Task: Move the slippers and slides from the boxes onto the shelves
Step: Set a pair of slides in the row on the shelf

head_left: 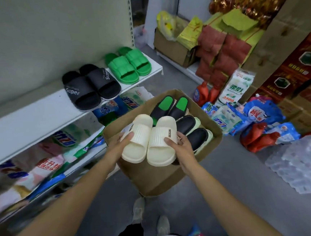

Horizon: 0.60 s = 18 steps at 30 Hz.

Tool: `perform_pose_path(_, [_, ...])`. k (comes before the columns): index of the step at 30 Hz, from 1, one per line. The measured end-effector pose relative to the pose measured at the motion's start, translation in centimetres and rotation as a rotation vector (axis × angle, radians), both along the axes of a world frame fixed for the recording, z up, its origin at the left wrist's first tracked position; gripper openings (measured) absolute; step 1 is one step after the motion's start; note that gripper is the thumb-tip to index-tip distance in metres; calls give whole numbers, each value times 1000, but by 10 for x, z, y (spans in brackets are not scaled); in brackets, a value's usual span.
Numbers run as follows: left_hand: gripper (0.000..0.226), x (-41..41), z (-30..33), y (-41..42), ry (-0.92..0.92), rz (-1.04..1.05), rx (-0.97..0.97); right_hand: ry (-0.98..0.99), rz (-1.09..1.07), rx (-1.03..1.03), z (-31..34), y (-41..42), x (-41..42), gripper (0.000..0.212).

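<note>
Where shelf (pixel 38 116) meets floor (pixel 230 167), boxes (pixel 156 176).

Both hands (pixel 179 144) hold cream slides (pixel 149 142) above box (pixel 156 178).

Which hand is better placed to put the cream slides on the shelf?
Probably the left hand: it holds the cream slides on the side nearest the shelf. The right hand grips their far side.

Slides (pixel 149 139) I hold: cream, ribbed straps, small black label. On white shelf (pixel 38 116): black pair (pixel 91 85), white "Super" lettering; bright green pair (pixel 127 63), quilted straps. In brown box (pixel 156 174): black slippers (pixel 170 107), green insoles; black pair (pixel 191 131), pale green soles.
</note>
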<state>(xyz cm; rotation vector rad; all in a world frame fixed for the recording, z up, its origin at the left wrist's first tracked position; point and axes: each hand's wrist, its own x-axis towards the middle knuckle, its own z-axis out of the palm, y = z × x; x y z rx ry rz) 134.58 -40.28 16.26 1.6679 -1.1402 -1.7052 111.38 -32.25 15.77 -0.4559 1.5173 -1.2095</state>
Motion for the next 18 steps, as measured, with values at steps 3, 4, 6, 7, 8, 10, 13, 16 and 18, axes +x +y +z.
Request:
perform_pose_path(3, [58, 6, 30, 8, 39, 134, -130, 29, 93, -124, 31, -22, 3, 68])
perform_pose_path(4, [60, 8, 41, 11, 49, 176, -174, 49, 129, -152, 41, -29, 5, 68])
perform_pose_path(6, [58, 19, 57, 14, 50, 255, -265, 82, 205, -201, 60, -43, 14, 70])
perform_pose_path(7, [55, 25, 64, 16, 40, 274, -310, 94, 237, -227, 68, -49, 21, 73])
perform_pose_path(8, [53, 33, 71, 19, 40, 291, -353, 100, 264, -247, 75, -55, 28, 75])
perform_pose_path(10, [64, 52, 78, 22, 57, 330, -391, 101, 314, -291, 86, -67, 46, 65])
perform_pose_path(13, [54, 84, 85, 23, 41, 392, -411, 111, 401, -348, 96, -83, 78, 54])
perform_pose_path(16, [56, 116, 88, 17, 11, 474, -408, 126, 468, -357, 101, -101, 114, 59])
perform_pose_path(18, [57, 140, 88, 12, -3, 525, -407, 147, 516, -366, 102, -115, 139, 60])
